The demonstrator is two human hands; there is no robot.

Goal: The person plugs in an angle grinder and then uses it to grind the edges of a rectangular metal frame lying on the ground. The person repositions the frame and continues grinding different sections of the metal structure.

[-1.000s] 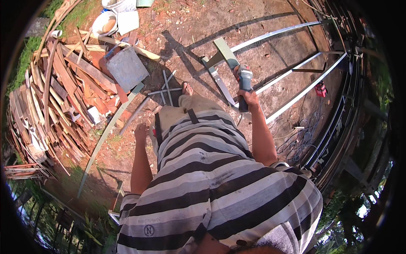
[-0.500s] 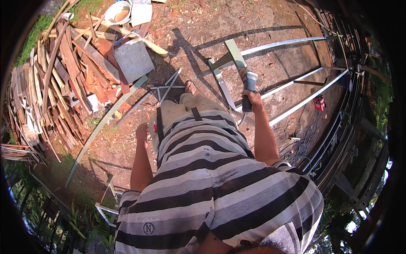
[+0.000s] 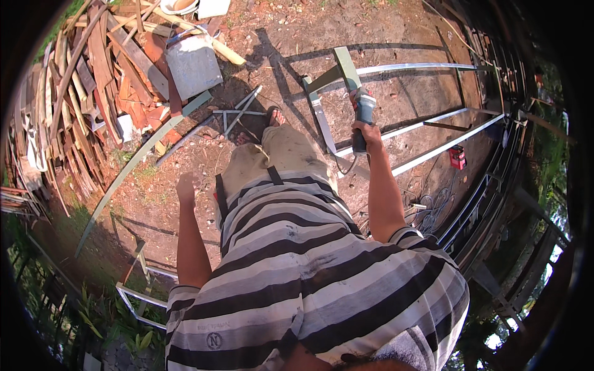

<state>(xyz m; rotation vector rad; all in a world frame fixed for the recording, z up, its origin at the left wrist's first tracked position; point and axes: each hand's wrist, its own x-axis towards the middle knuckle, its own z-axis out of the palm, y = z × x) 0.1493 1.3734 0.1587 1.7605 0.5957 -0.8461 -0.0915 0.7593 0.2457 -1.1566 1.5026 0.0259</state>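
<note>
My right hand (image 3: pixel 369 135) is wrapped round the body of a dark blue-grey angle grinder (image 3: pixel 365 110). The grinder's head points away from me, close to the near end of a green metal beam (image 3: pixel 347 67); whether they touch, I cannot tell. That beam crosses the end of a long metal frame (image 3: pixel 427 127) lying on the ground to the right. A power cord (image 3: pixel 346 170) hangs near the grinder's rear end. On the other side, my left hand (image 3: pixel 185 187) hangs low beside my thigh, away from any object. Its fingers are not clear enough to read.
A heap of wood scraps (image 3: pixel 93 80) fills the far left. A grey square-topped stand (image 3: pixel 195 67) and crossed metal bars (image 3: pixel 241 114) lie ahead of my feet. A long green strip (image 3: pixel 133 162) curves along the left. A red box (image 3: pixel 457 157) and tangled cable (image 3: pixel 436 209) sit right.
My left hand has swung outward to the left, away from my leg. My feet and legs have shifted in a step. The right hand keeps its hold on the angle grinder, near the beam.
</note>
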